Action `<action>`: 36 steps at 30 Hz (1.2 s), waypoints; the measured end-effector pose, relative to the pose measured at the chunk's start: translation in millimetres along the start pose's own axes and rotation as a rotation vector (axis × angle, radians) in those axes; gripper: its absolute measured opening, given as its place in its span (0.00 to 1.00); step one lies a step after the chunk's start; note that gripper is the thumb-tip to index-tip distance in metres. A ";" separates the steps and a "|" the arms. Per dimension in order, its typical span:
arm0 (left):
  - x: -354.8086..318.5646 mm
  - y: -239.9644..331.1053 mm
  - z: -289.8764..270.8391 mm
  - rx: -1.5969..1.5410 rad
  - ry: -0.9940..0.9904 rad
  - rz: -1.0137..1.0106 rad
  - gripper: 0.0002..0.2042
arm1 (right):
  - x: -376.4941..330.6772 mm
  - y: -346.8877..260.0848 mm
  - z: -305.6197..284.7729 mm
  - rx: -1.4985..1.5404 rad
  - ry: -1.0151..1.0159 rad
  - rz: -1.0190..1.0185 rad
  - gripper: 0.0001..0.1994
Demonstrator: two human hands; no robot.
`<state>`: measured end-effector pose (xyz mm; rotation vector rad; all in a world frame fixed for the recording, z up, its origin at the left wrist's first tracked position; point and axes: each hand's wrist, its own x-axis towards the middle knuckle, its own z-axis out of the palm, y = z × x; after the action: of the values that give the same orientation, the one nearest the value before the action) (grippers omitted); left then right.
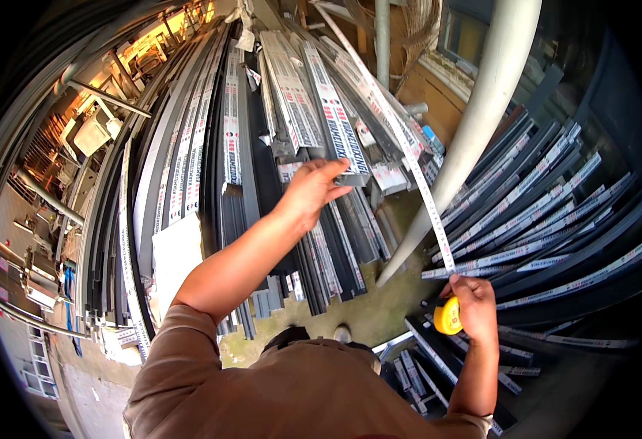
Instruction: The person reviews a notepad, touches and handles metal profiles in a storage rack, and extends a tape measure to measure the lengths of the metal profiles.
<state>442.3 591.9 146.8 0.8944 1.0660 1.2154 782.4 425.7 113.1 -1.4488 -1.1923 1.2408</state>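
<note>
My left hand (314, 192) is closed on the near end of a long dark metal profile (333, 117), which is covered with white printed film. Thumb and fingers pinch that end, at the front of a stack of similar profiles (289, 84). Lower right, my right hand (476, 300) grips a yellow tape measure (448, 317). From its case a long white blade (425, 192) is pulled out, running up and away to the far top. The blade passes to the right of the profile in my left hand, and its far end cannot be made out.
A thick pale pole (485, 95) slants down just right of the blade. Bundles of dark film-covered profiles (533, 190) lie to the right, with shorter pieces (412, 373) below. More long profiles (189, 161) and a white sheet (175, 256) are on the left.
</note>
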 end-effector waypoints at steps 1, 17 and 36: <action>7.5 -2.6 4.5 -0.021 -0.018 -0.001 0.12 | 0.1 4.3 1.3 -0.007 0.015 -0.027 0.21; 116.1 -37.5 61.1 0.220 -0.017 -0.174 0.29 | -45.5 36.6 -3.8 0.098 0.093 -0.005 0.19; -192.8 -7.8 -13.8 0.772 -0.969 0.295 0.24 | -20.6 93.6 12.9 0.182 0.161 -0.036 0.21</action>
<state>426.3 399.9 164.4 2.0202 0.5690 0.4010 780.5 389.8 23.3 -1.3590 -0.9677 1.1533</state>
